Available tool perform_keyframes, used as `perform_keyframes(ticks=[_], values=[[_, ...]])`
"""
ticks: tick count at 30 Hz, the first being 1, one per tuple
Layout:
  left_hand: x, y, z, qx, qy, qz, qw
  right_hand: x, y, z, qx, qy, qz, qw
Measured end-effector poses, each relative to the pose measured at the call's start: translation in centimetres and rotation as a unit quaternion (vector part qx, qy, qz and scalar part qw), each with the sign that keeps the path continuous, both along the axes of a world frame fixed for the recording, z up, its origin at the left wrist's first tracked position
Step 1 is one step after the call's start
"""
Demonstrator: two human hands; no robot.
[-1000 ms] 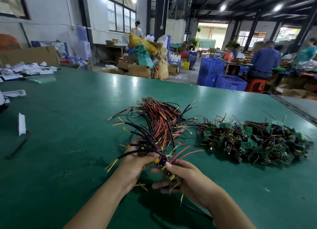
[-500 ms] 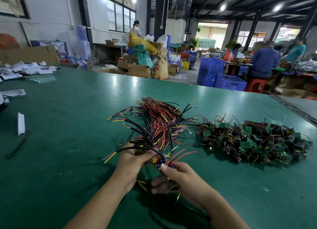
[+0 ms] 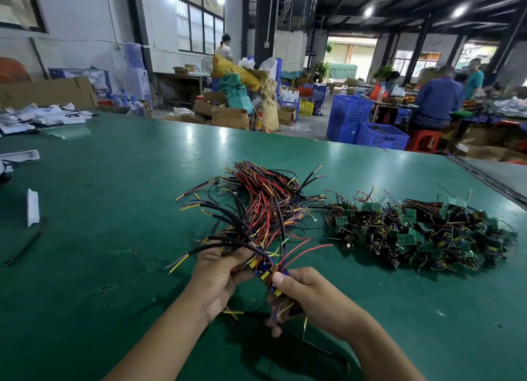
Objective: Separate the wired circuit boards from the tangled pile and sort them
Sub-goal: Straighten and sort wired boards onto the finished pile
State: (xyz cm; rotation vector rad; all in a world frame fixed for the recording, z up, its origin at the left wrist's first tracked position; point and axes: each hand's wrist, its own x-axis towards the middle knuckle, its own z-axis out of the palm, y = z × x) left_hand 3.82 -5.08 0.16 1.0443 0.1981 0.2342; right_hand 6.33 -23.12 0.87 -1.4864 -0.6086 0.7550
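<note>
Centre frame, left hand [image 3: 219, 269] and right hand [image 3: 310, 298] both grip a wired bundle [image 3: 262, 218]; a large tangled pile [image 3: 422, 232] remains unsorted at right.

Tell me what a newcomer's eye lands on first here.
The fan of red, black and yellow wires at the centre, gripped at its base by the left hand and right hand. Next, the tangled pile of green circuit boards to its right on the green table.
</note>
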Motion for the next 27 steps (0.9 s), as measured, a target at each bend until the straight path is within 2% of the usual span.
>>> perform_keyframes(ticks=[6, 9, 11, 15, 17, 21, 23, 25, 27], values=[[0.6, -0.2, -0.2, -0.087, 0.054, -0.024, 0.994, -0.3, 0.3, 0.2, 0.052, -0.032, 0.011, 0.998], [1.0, 0.6, 0.0, -0.094, 0.026, 0.0, 0.995, -0.3, 0.5, 0.3, 0.061, -0.05, -0.012, 0.997], [1.1, 1.6, 0.2, -0.055, -0.007, 0.026, 0.998, 0.0, 0.4, 0.1, 0.072, -0.06, -0.052, 0.994], [1.4, 3.1, -0.7, 0.131, 0.004, 0.088, 0.987, 0.7, 0.2, -0.5, 0.026, -0.084, -0.133, 0.987], [1.6, 3.7, -1.2, 0.258, 0.023, 0.13, 0.957, 1.0, 0.0, -0.6, 0.016, -0.071, -0.157, 0.985], [1.8, 4.1, -1.9, 0.474, 0.032, 0.165, 0.864, 1.0, 0.1, -0.5, 0.071, -0.029, -0.181, 0.98], [1.7, 4.2, -2.0, 0.533, 0.06, 0.176, 0.825, 0.8, 0.2, -0.5, 0.093, -0.002, -0.192, 0.977], [1.4, 4.0, -1.8, 0.553, 0.089, 0.194, 0.805, 0.8, 0.3, -0.5, 0.107, 0.016, -0.19, 0.976], [0.9, 3.7, -1.4, 0.58, 0.159, 0.213, 0.77, 0.9, 0.3, -0.5, 0.105, 0.012, -0.211, 0.972]])
